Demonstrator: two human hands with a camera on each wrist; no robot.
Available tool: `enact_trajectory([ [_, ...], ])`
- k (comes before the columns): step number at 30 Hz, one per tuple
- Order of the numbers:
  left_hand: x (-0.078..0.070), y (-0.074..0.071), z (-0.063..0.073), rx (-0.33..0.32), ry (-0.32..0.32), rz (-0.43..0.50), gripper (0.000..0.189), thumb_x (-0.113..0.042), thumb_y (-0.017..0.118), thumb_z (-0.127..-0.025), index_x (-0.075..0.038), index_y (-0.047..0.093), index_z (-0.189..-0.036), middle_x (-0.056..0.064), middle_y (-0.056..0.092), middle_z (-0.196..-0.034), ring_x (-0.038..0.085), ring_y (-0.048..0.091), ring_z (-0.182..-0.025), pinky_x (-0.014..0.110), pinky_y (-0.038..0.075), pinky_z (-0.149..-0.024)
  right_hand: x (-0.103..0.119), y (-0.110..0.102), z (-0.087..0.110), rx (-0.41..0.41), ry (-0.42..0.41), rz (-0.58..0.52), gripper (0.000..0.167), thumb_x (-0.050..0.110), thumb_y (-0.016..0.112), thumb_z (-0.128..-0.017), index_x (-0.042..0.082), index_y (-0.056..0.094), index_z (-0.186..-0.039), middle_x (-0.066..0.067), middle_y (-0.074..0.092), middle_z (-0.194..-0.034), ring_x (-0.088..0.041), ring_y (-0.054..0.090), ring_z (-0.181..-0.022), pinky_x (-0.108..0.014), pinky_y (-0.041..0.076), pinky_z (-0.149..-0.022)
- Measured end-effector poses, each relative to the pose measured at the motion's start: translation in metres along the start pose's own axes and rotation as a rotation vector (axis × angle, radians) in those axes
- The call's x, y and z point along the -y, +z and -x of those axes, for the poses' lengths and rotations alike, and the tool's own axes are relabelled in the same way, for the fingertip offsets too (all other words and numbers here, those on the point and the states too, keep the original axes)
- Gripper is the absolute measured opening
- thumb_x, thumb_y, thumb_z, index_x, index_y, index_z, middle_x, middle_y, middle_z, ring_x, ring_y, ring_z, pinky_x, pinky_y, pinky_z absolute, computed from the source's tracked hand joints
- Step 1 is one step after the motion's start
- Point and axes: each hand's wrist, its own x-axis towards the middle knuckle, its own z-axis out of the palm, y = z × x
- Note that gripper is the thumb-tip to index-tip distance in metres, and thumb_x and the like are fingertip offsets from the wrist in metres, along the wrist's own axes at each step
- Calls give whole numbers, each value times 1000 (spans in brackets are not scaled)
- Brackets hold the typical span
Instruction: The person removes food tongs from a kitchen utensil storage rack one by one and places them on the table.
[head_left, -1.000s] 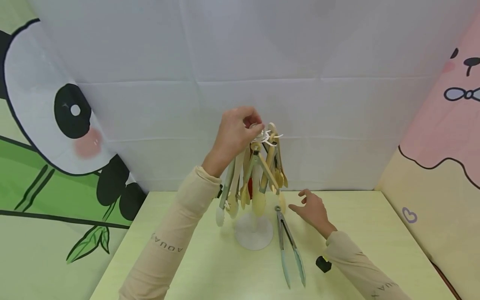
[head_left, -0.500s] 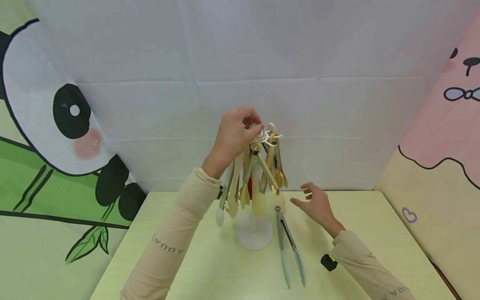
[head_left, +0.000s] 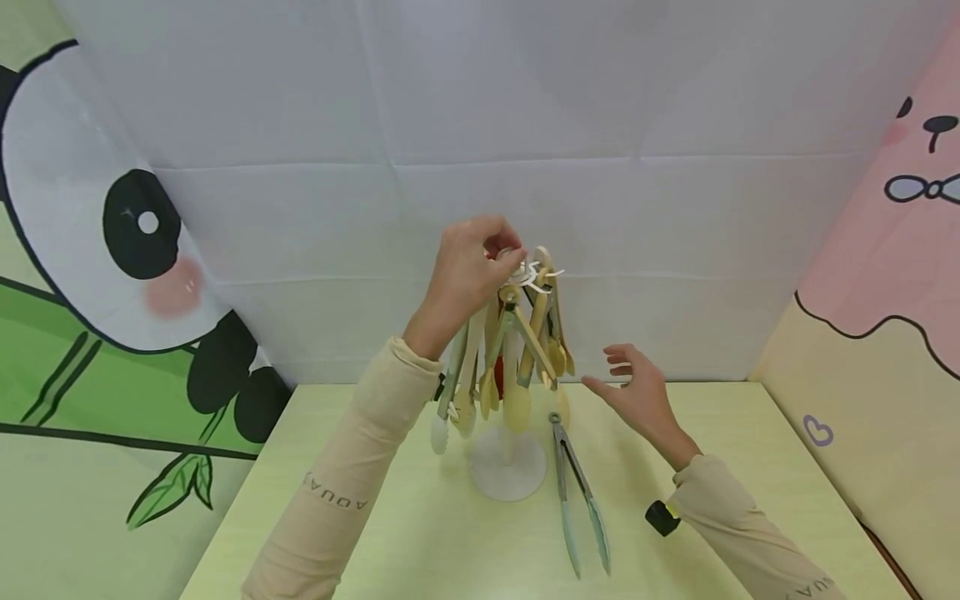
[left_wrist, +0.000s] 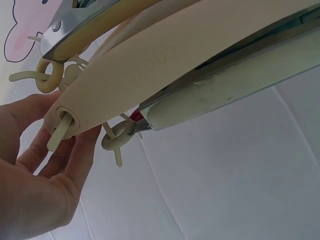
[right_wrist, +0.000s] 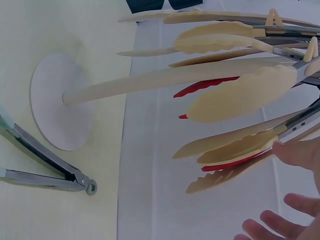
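Utensils [head_left: 533, 342] crowd the rack [right_wrist: 150, 84] below the left grip [head_left: 476, 267], whose thumb and fingertips pinch its top, apparently to steady a stand loaded mostly high up. In the left wrist view a handle [left_wrist: 135, 75] lies across those fingers, its eye threaded on a hook [left_wrist: 60, 132]; the hole seems made for this, letting the piece hang working end down. Lower and to the left grip's right, the right grip [head_left: 637, 392] holds nothing, fingers loosely curved and well parted from the thumb, near the hanging pieces but, from the head view, apart from them. Below the right grip and to its left, tongs [head_left: 577, 467] lie off the rack, legs spread on the surface [head_left: 420, 533]. Well under the left grip, a round, flat base [head_left: 508, 477] carries the post, likely broad so the hanging weight does not topple it. Red edges [right_wrist: 202, 86] show among pale heads beyond the right grip's thumb, partly hidden.
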Motion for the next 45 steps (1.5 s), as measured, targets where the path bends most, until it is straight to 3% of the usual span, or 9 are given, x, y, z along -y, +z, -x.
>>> enact_trajectory([
  [11, 0, 2, 2, -26, 25, -25, 4, -8, 66, -86, -4, 69, -86, 6, 65, -84, 17, 56, -77, 28, 46, -69, 23, -9, -3, -40, -75, -62, 52, 28, 76, -80, 5, 54, -122, -13, 58, -113, -29, 58, -101, -44, 48, -81],
  [22, 1, 4, 4, -50, 46, -28, 6, -6, 64, -87, -4, 69, -86, 6, 66, -84, 17, 57, -77, 28, 45, -68, 38, -13, -5, -41, -97, -96, 58, 30, 77, -80, 7, 51, -126, -10, 54, -122, -30, 56, -106, -47, 48, -84],
  [33, 2, 4, 5, -55, 42, -25, 6, -6, 63, -87, -4, 69, -85, 6, 65, -84, 17, 57, -77, 27, 45, -67, 54, -9, -11, -54, -150, -138, 63, 32, 79, -77, 8, 50, -128, -7, 53, -126, -30, 56, -106, -48, 49, -83],
  [45, 3, 5, 5, -58, 43, -25, 6, -7, 64, -87, -4, 69, -86, 6, 65, -84, 16, 57, -77, 27, 45, -67, 70, -2, -18, -45, -143, -171, 66, 35, 78, -77, 9, 49, -130, -7, 54, -124, -27, 54, -109, -44, 48, -86],
])
